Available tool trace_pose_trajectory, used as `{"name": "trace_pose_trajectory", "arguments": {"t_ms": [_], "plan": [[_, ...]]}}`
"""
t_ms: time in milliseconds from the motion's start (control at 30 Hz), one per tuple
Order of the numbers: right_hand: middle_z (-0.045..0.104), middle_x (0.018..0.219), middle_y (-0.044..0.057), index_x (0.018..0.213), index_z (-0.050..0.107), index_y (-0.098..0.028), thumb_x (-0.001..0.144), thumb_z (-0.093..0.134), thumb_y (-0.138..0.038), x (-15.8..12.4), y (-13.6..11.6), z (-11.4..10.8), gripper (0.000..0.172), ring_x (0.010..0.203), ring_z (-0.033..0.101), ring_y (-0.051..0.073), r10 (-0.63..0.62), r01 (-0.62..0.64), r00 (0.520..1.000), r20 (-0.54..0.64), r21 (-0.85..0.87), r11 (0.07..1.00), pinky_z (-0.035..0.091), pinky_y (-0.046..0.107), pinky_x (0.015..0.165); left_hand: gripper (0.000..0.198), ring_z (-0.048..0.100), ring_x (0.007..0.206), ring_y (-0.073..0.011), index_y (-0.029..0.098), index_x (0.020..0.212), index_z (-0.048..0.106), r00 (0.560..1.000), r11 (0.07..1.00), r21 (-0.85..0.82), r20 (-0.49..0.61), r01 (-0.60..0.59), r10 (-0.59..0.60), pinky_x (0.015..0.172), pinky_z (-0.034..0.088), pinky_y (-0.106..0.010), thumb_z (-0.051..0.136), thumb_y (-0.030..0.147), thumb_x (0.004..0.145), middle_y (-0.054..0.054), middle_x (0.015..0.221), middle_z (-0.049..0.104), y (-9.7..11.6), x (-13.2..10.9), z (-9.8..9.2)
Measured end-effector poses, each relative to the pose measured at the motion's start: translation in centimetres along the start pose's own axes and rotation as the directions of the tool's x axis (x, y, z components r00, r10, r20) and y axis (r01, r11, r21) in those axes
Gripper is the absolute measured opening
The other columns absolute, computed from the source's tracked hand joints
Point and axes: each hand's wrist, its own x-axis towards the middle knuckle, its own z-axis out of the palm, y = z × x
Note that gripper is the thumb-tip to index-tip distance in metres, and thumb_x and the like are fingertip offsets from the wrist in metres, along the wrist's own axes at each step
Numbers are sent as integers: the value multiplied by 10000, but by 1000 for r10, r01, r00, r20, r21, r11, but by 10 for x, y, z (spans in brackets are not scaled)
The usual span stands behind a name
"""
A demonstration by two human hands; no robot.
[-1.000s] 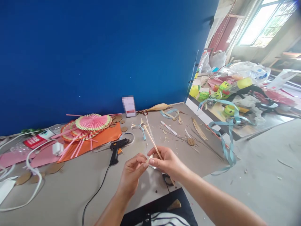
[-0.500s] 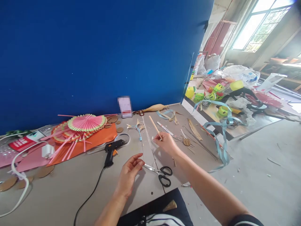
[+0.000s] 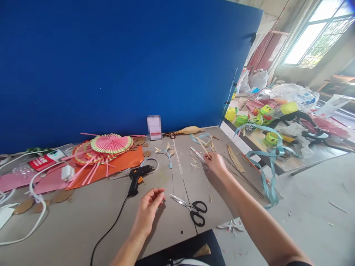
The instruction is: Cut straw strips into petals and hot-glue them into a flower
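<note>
My right hand (image 3: 217, 164) pinches a thin pale stick (image 3: 203, 145) that tilts up and left from the fingers. It is over the far right part of the table, close to a white marker-like strip (image 3: 197, 153). My left hand (image 3: 149, 207) is above the front of the table with thumb and curled fingers closed together; whatever may be between them is too small to make out. Just right of it lies a pair of scissors (image 3: 191, 208) with black handles, blades apart. A small forked figure (image 3: 168, 155) with a light blue wrap lies further back.
A black glue gun (image 3: 136, 179) rests left of centre, its cord running forward. Pink paper fans (image 3: 112, 143) lie on orange paper at the left. Thin wires (image 3: 244, 176), a dried husk (image 3: 235, 159) and blue ribbon (image 3: 270, 173) are at the right. A blue panel (image 3: 124, 66) stands behind.
My right hand has moved right and away from the left hand, carrying the stick towards the white strip. The left hand has shifted slightly away from the scissors' tips. The view has turned a little.
</note>
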Motion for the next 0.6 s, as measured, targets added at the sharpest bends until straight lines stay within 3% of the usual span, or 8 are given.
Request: {"name": "trace_pose_trajectory", "arguments": {"t_ms": [200,367,500,600], "plan": [[652,755,100,857,632,-172,799,416,-313,26,30,-28,264,706,595,207,90,-91,996,-15,-231,969,370,259,573,267,490,604,-119,152,808,610,997,996,65,-40,-65,67,580,418,-223,605,385,678,0,626,553,-10,-1,-7],[636,832,143,910,631,-149,795,417,-249,24,50,-36,263,804,587,254,131,-139,990,-45,-352,925,397,321,661,279,518,616,-135,144,823,601,990,985,124,-65,-119,128,587,430,-238,582,394,700,-14,638,564,-17,0,-13],[549,1050,160,1079,565,-129,800,438,-268,23,45,-37,337,1019,480,264,67,-107,991,-116,-380,919,367,332,808,276,534,630,-148,144,816,599,986,969,200,-48,-147,159,606,437,-255,561,398,714,-26,655,580,-18,-2,-15],[544,1056,104,1042,595,-189,830,412,-291,39,25,-32,298,1050,446,226,-22,-21,994,-112,-370,929,331,298,878,270,536,629,-154,146,802,603,985,956,248,-31,-160,172,603,438,-261,558,397,713,-29,656,586,-16,-5,-13]]}}
